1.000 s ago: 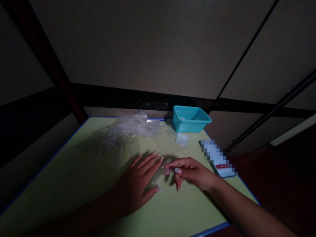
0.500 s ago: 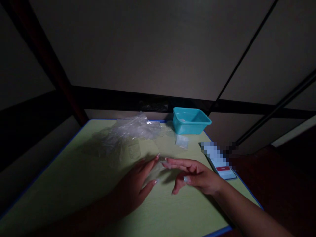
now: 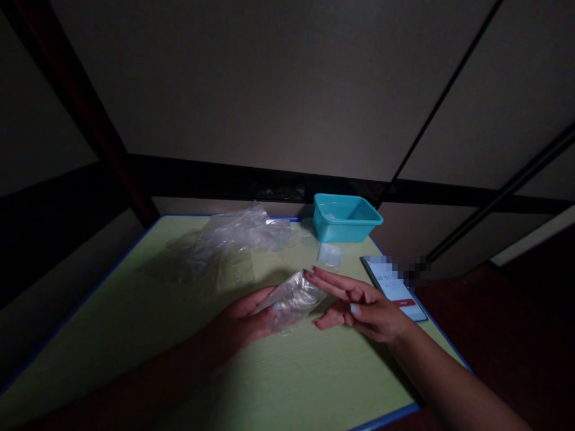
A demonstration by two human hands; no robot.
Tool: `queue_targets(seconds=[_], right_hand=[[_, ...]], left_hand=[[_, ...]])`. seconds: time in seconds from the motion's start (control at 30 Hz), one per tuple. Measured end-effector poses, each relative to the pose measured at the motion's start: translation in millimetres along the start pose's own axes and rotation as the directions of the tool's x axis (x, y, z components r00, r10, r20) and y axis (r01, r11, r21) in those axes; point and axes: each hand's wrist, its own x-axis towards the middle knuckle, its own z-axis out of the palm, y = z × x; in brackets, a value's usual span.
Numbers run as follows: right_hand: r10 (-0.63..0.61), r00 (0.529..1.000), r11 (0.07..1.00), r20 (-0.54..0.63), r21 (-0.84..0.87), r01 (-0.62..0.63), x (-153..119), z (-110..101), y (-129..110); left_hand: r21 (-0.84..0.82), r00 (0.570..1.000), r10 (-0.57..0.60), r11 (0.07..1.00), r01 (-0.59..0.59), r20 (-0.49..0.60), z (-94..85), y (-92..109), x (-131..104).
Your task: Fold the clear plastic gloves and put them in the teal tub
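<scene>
A small clear plastic bag (image 3: 297, 299) is raised above the table between my hands. My left hand (image 3: 249, 317) grips its left side, thumb on the near face. My right hand (image 3: 359, 302) has its fingers apart, and its longer fingertips touch the bag's upper right edge. Behind my left hand lies a loose heap of clear plastic bags (image 3: 242, 233) on the pale green table. A small flat clear packet (image 3: 329, 255) lies behind my right hand.
A turquoise basket (image 3: 348, 230) with something small inside stands at the back right. A phone (image 3: 393, 287) with a lit screen lies at the table's right edge. The green table (image 3: 287, 383) has a blue rim, and a panelled wall rises behind it.
My left hand has closed on the small bag, which now shows spread out and raised between the hands. My right hand has moved slightly up and to the right.
</scene>
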Motion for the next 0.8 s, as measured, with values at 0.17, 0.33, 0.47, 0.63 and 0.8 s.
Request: queue_targets(seconds=[0.17, 0.33, 0.47, 0.63, 0.8], right_hand=[[0.029, 0.998, 1.000, -0.049, 0.003, -0.029, 5.1, -8.3, 6.1], [0.162, 0.977, 0.987, -0.136, 0.042, -0.157, 9.0, -15.6, 13.0], [0.236, 0.953, 0.970, -0.188, 0.098, -0.221, 10.3, -19.4, 16.6], [0.254, 0.947, 0.963, -0.196, 0.138, -0.230, 9.6, -20.8, 15.7], [0.110, 0.927, 0.990, -0.359, -0.044, -0.134, 10.4, -18.4, 15.3]], left_hand=[[-0.143, 0.981, -0.123, 0.984, 0.102, -0.147, 0.2, 4.7, -0.2], [-0.088, 0.946, -0.229, 0.973, 0.214, -0.228, -0.8, 9.5, 0.7], [0.038, 0.915, -0.276, 0.953, 0.299, -0.294, 1.5, 10.9, 2.5], [0.693, 0.948, 0.174, 0.718, 0.063, -0.267, -4.3, 10.2, -1.6], [0.948, 0.862, 0.486, 0.180, -0.261, 0.145, -15.1, 3.2, -2.3]])
